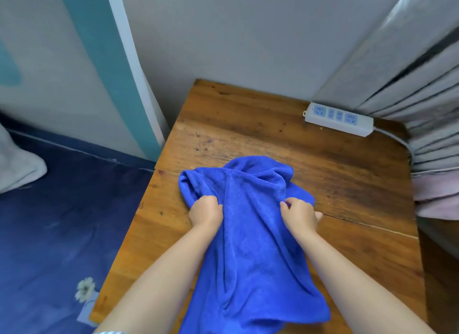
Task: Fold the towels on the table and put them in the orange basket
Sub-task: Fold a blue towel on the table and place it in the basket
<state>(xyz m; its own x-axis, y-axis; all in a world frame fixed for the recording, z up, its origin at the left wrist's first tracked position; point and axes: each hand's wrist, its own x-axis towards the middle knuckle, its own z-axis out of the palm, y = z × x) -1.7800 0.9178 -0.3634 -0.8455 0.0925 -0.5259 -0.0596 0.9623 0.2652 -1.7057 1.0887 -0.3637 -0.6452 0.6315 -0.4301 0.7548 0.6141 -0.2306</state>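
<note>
On table [273, 134], one towel [253, 246], two hands [206, 209]

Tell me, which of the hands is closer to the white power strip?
Right. The right hand grips the blue towel on the side toward the power strip, which lies at the table's far right edge. The left hand grips the towel's opposite side, farther away.

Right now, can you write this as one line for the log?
stage: folding not begun | blue towel: bunched on wooden table | left hand: gripping towel | right hand: gripping towel | orange basket: not in view
</note>
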